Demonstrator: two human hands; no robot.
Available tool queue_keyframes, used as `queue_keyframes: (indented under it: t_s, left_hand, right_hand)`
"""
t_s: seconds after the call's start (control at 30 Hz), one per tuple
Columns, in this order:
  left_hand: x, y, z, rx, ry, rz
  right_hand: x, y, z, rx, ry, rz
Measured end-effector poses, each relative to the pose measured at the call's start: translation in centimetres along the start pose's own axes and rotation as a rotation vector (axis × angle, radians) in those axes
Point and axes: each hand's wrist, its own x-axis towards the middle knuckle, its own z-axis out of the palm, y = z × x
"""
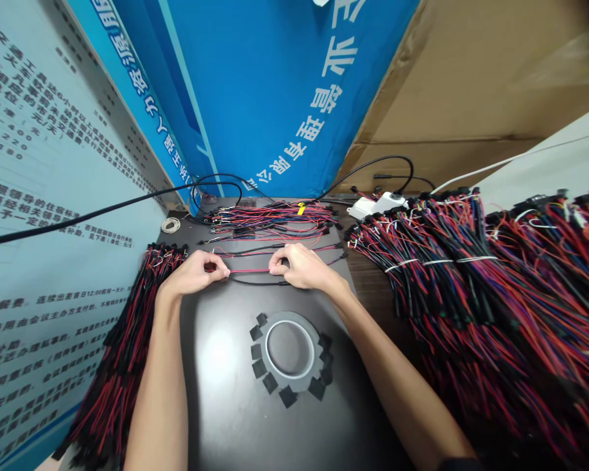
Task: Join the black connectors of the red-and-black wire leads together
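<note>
A thin cable (250,271) with red and black strands stretches between my two hands above the dark table (226,392). My left hand (199,271) pinches its left end, thumb and forefinger pressed together. Farther right, my right hand (294,265) pinches the same cable, fingers curled. A few loose wires lie just beyond my fingers, and behind them is a pile of red, black and blue wires (275,214) with a yellow tag (301,209). Nearer me lies a grey tape roll (290,348) with black tape pieces fanned around its edge.
Tied bundles of wires (451,261) are heaped on the right, and another heap (142,314) lies along the left. A white power strip (379,205) sits at the back right. Blue printed panels (275,78) and cardboard (451,85) stand behind. A black cable crosses the upper left.
</note>
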Motion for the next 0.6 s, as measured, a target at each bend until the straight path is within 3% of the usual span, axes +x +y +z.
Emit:
queue_keyframes:
  t_s: [0.23,0.6]
  left_hand:
    - [0.5,-0.3,0.7,0.126,0.137,0.003]
    - [0.5,-0.6,0.7,0.088,0.116,0.015]
  right_hand:
    - [0.1,-0.8,0.7,-0.089,0.069,0.102]
    - [0.5,-0.4,1.4,-0.120,0.121,0.074]
